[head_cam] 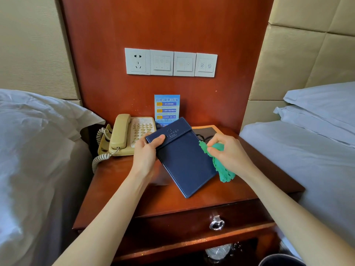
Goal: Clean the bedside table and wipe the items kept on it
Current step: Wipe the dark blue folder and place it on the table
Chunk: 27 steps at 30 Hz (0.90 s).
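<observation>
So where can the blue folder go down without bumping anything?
Bare wood lies at the front, between the telephone and the table's front edge, and under the folder. The back is crowded: telephone, blue card, orange-edged booklet.

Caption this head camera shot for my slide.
Left hand holds a blue folder; right hand wipes it with green cloth.

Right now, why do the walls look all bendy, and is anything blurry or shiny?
Head view: the wide lens bows the wood panel and padded wall outward at the edges. The blue folder and green cloth are fairly sharp; the small print on the notice card is too soft to read. Light glints on the drawer handle and glossy table.
</observation>
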Motion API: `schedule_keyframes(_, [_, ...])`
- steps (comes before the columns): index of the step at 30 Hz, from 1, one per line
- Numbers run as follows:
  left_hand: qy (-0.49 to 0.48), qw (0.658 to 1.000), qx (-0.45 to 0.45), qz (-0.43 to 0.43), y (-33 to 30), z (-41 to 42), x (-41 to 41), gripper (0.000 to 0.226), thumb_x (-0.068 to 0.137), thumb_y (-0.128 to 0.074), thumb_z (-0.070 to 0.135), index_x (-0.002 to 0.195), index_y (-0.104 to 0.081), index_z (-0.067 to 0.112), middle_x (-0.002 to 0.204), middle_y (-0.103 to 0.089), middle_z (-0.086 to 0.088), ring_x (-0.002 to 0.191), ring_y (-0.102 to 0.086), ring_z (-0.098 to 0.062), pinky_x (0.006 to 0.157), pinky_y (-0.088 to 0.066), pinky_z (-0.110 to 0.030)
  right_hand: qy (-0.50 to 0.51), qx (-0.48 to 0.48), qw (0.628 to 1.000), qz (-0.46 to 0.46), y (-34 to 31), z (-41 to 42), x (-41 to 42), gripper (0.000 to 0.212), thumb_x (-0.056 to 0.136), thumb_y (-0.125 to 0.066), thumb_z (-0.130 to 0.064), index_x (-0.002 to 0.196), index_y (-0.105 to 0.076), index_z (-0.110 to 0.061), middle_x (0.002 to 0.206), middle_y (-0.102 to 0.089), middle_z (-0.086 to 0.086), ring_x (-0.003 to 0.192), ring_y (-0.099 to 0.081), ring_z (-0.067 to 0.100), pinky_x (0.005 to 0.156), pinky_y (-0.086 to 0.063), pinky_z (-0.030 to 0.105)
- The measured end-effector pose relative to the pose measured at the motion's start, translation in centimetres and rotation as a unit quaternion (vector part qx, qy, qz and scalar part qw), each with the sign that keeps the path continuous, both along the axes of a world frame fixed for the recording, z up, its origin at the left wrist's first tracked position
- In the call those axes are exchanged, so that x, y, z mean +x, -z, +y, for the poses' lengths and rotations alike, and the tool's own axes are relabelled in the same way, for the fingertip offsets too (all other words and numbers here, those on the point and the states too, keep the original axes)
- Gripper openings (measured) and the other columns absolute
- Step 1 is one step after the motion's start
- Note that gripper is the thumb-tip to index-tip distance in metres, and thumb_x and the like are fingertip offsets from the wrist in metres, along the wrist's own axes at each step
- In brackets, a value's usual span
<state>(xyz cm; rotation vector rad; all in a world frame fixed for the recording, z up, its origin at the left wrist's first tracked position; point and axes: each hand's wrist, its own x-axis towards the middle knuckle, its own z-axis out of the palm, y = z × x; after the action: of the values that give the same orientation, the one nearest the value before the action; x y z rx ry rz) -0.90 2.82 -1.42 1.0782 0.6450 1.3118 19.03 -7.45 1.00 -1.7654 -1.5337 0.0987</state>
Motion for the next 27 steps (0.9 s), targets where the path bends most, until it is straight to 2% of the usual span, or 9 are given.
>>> schedule_keyframes(4, [-0.025, 1.0, -0.004, 0.005, 0.0, 0.6, -0.5, 0.021, 0.087, -0.067, 0.01, 0.108, -0.066, 0.007, 0.105, -0.074, -0.008, 0.098, -0.069, -0.026, 0.088, -0.053, -0.042, 0.004, -0.031, 0.999, 0.013, 2.3, -1.6, 0.7, 0.013, 0.09, -0.06, -0.028, 0.079, -0.054, -0.03, 0.095, -0.056, -0.015, 0.09, -0.057, 0.007, 0.065, -0.04, 0.017])
schedule_keyframes(7, [-0.022, 1.0, -0.018, 0.008, 0.1, 0.4, 0.0, 0.031, 0.086, -0.067, 0.011, 0.116, -0.062, 0.005, 0.109, -0.072, -0.009, 0.104, -0.068, -0.027, 0.092, -0.053, -0.043, 0.009, -0.033, 0.999, 0.023, 2.8, -2.3, 1.3, 0.013, 0.09, -0.061, -0.028, 0.079, -0.054, -0.031, 0.098, -0.058, -0.014, 0.092, -0.056, 0.006, 0.065, -0.04, 0.015])
schedule_keyframes(10, [-0.022, 0.999, -0.026, -0.004, 0.0, 0.4, 0.1, 0.032, 0.086, -0.067, 0.011, 0.117, -0.062, 0.006, 0.109, -0.072, -0.008, 0.102, -0.068, -0.025, 0.089, -0.055, -0.04, -0.001, -0.025, 0.998, 0.056, 2.7, -2.2, 1.5, 0.01, 0.089, -0.062, -0.026, 0.082, -0.056, -0.028, 0.101, -0.06, -0.011, 0.094, -0.057, 0.006, 0.068, -0.042, 0.017])
schedule_keyframes(12, [-0.027, 0.999, -0.026, -0.014, 0.1, 0.4, -0.1, 0.026, 0.087, -0.066, 0.01, 0.112, -0.064, 0.008, 0.106, -0.073, -0.006, 0.097, -0.069, -0.023, 0.086, -0.054, -0.039, -0.002, -0.007, 0.994, 0.109, 2.4, -1.9, 1.4, 0.008, 0.089, -0.063, -0.025, 0.084, -0.057, -0.027, 0.101, -0.06, -0.01, 0.095, -0.058, 0.007, 0.072, -0.046, 0.022])
schedule_keyframes(14, [-0.029, 0.998, -0.032, -0.035, 0.2, 0.5, -0.3, 0.019, 0.087, -0.065, 0.01, 0.106, -0.066, 0.01, 0.101, -0.073, -0.005, 0.092, -0.068, -0.021, 0.083, -0.053, -0.038, -0.002, 0.03, 0.983, 0.183, 2.1, -1.6, 1.0, 0.006, 0.089, -0.063, -0.023, 0.088, -0.058, -0.027, 0.1, -0.062, -0.01, 0.092, -0.061, 0.007, 0.07, -0.048, 0.021])
schedule_keyframes(17, [-0.024, 0.994, -0.054, -0.087, 0.3, 0.7, -0.3, 0.027, 0.088, -0.063, 0.01, 0.115, -0.064, 0.005, 0.105, -0.071, -0.008, 0.093, -0.067, -0.022, 0.084, -0.054, -0.039, -0.025, 0.102, 0.935, 0.34, 2.3, -1.2, -0.8, 0.009, 0.09, -0.063, -0.021, 0.095, -0.063, -0.029, 0.097, -0.067, -0.007, 0.085, -0.067, 0.006, 0.061, -0.053, 0.017])
schedule_keyframes(21, [-0.014, 0.988, -0.068, -0.139, 0.6, 0.8, -0.2, 0.034, 0.092, -0.06, 0.011, 0.125, -0.057, 0.005, 0.111, -0.069, -0.009, 0.091, -0.07, -0.019, 0.072, -0.057, -0.032, -0.023, 0.135, 0.882, 0.451, 2.3, 0.1, -3.4, 0.014, 0.093, -0.057, -0.027, 0.106, -0.062, -0.026, 0.1, -0.068, -0.007, 0.089, -0.069, 0.008, 0.068, -0.057, 0.024])
schedule_keyframes(24, [-0.026, 0.982, -0.084, -0.166, 0.8, 1.0, -0.4, 0.031, 0.094, -0.057, 0.011, 0.125, -0.055, 0.006, 0.112, -0.068, -0.008, 0.092, -0.069, -0.018, 0.07, -0.057, -0.03, -0.021, 0.142, 0.864, 0.482, 2.2, 0.8, -4.8, 0.008, 0.094, -0.057, -0.028, 0.098, -0.064, -0.027, 0.099, -0.067, -0.004, 0.092, -0.067, 0.014, 0.075, -0.058, 0.03])
schedule_keyframes(27, [-0.04, 0.971, -0.102, -0.214, 0.9, 1.4, -0.5, 0.029, 0.095, -0.056, 0.01, 0.125, -0.055, 0.009, 0.105, -0.068, -0.004, 0.089, -0.069, -0.016, 0.073, -0.056, -0.033, -0.038, 0.129, 0.892, 0.431, 3.5, 0.7, -6.6, 0.008, 0.093, -0.058, -0.024, 0.089, -0.065, -0.024, 0.092, -0.066, 0.005, 0.085, -0.067, 0.02, 0.068, -0.058, 0.026])
